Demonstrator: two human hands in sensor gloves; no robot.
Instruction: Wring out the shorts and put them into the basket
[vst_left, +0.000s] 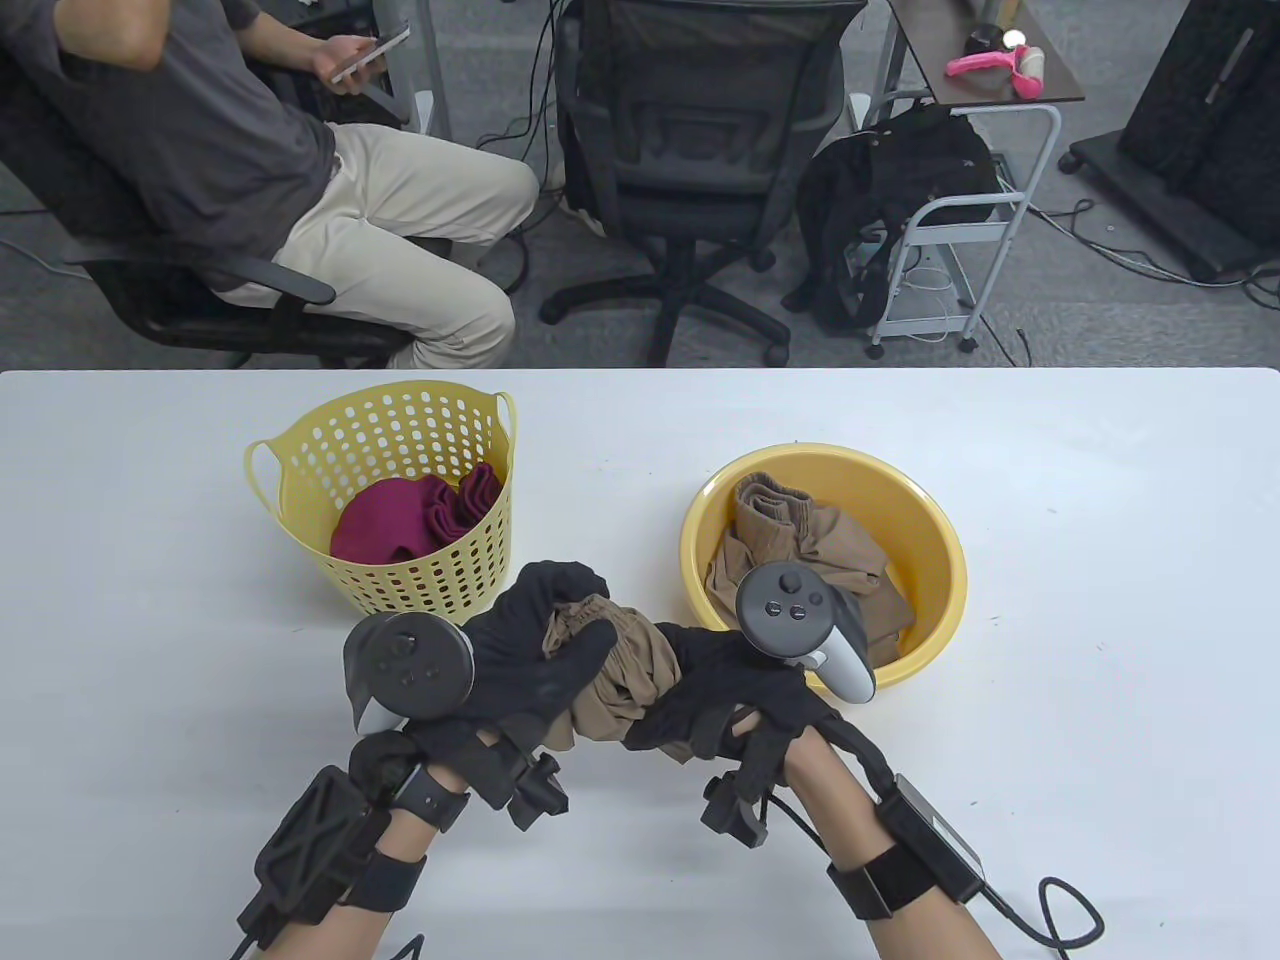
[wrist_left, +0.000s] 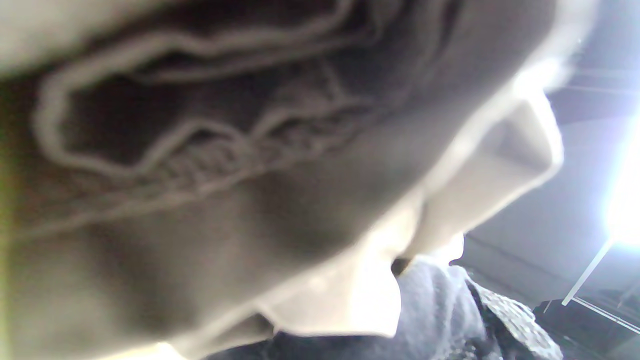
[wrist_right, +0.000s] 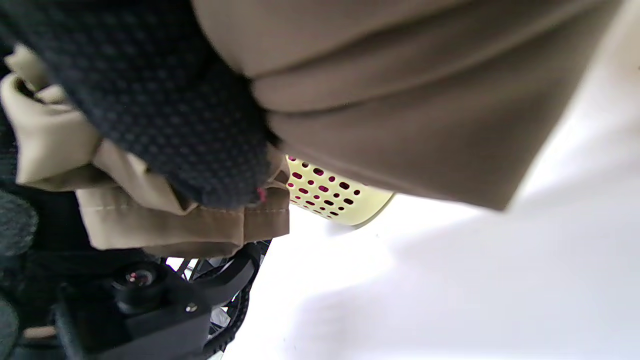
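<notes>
Basket (vst_left: 300, 455): perforated, left of the basin, holding maroon cloth.
Left hand (vst_left: 540, 650): fingers curled round one end of the shorts (vst_left: 620, 680).
Shorts: bunched between both hands, above the table, in front of the basin (vst_left: 930, 530).
Right hand (vst_left: 720, 690): clamped on the other end.
Risk: loose folds could slip free during twisting; drips likely miss the basin.

Table view bright, sharp; wrist views blurred, right-edge glare.
</notes>
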